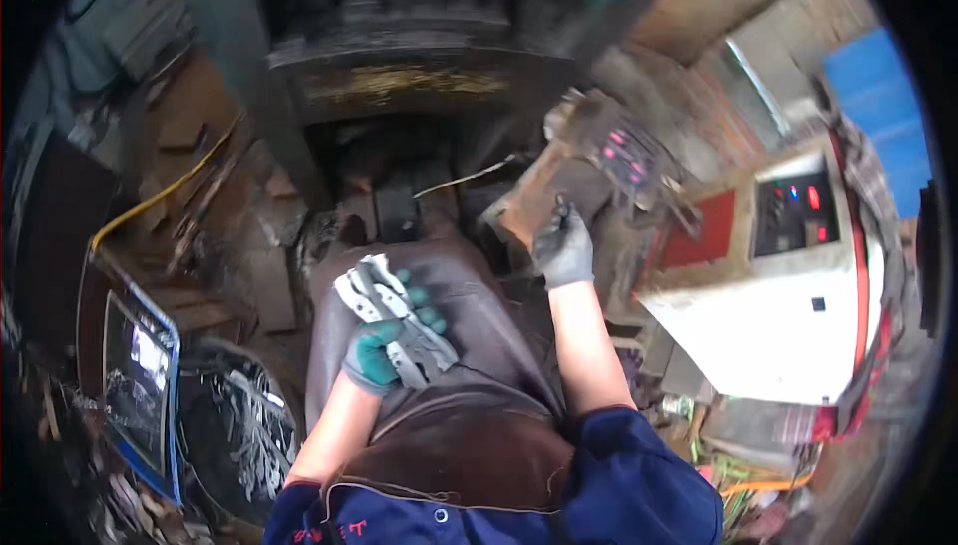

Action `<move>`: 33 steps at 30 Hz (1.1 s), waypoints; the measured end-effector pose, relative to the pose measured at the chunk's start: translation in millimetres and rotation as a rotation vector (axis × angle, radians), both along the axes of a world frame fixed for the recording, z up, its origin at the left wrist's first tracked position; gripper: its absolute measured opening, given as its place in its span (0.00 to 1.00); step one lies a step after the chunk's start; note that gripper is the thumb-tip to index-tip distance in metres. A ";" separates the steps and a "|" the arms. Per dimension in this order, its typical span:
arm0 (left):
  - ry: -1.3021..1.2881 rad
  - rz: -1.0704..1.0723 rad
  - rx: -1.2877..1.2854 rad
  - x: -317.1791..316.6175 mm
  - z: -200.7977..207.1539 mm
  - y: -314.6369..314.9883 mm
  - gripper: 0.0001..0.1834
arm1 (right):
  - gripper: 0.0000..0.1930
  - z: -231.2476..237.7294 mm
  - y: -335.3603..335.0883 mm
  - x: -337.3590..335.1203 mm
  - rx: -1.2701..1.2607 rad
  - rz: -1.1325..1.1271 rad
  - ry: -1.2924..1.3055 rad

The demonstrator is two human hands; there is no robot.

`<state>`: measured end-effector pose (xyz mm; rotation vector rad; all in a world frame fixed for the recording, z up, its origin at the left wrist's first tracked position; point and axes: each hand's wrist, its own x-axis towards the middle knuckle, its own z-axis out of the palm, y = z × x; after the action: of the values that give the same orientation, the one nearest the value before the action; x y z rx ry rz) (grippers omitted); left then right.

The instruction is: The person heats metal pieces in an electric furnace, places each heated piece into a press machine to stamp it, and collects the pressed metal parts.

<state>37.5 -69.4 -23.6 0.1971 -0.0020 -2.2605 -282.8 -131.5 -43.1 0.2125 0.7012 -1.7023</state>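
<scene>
Dim, cluttered workshop. Dark heavy press machine (399, 56) ahead. White control cabinet (788, 295) with red lights at right. Yellow cable (160, 196) left. Bin of metal scrap (239, 425) lower left.

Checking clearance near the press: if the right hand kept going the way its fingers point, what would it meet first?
The right hand points up and away; it would probably meet the rusty brown block at its fingertips first, though depth is unclear.

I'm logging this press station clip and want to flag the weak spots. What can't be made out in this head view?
- Flat metal pieces in the left hand: their count, since they overlap and the fingers cover some.
- Right hand: whether it grips or only touches the rusty block; motion blur.
- Press opening: its inside, in deep shadow.
- Control box: its lamps, too small and blurred.
- Bin of scrap: contents, dark and bent near the rim.
</scene>
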 end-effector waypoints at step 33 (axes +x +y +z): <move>0.092 -0.048 -0.011 -9.5 -5.2 -6.3 0.37 | 0.13 192.9 -222.9 126.3 -0.215 0.447 0.769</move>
<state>28.0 -75.8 -28.7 0.0880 0.0302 -2.3154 -156.4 -354.5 149.9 -0.7394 1.0177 -1.3821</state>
